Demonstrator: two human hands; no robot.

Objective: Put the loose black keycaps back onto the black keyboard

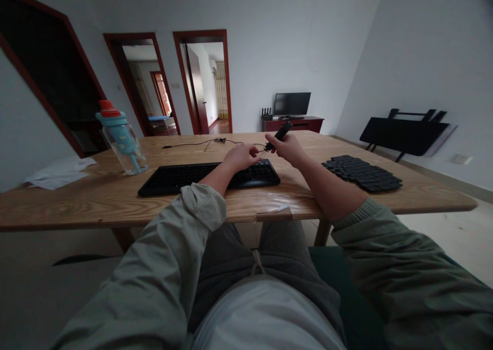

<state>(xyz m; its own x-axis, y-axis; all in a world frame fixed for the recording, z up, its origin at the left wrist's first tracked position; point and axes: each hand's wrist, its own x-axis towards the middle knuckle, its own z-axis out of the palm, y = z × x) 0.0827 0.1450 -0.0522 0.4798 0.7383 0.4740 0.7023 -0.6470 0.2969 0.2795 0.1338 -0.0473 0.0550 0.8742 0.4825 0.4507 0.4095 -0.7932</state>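
A black keyboard point(181, 176) lies across the wooden table in front of me. Over its right part is my left hand point(242, 157), its fingers pinched together near a thin dark piece that is too small to name. My right hand point(287, 147) is closed round a black handheld tool point(283, 131), which slants down toward the left fingertips. To the right lies a dark array of loose-looking keycaps point(362, 172). Behind the keyboard a thin black cable point(192, 144) with a tangled middle runs across the table toward my hands.
A clear bottle with a blue and red top point(123, 139) stands at the left, beside crumpled white paper point(59, 174). Tape and a small clear scrap lie at the front edge of the table point(215, 212). A monitor point(292, 104) stands on a far cabinet.
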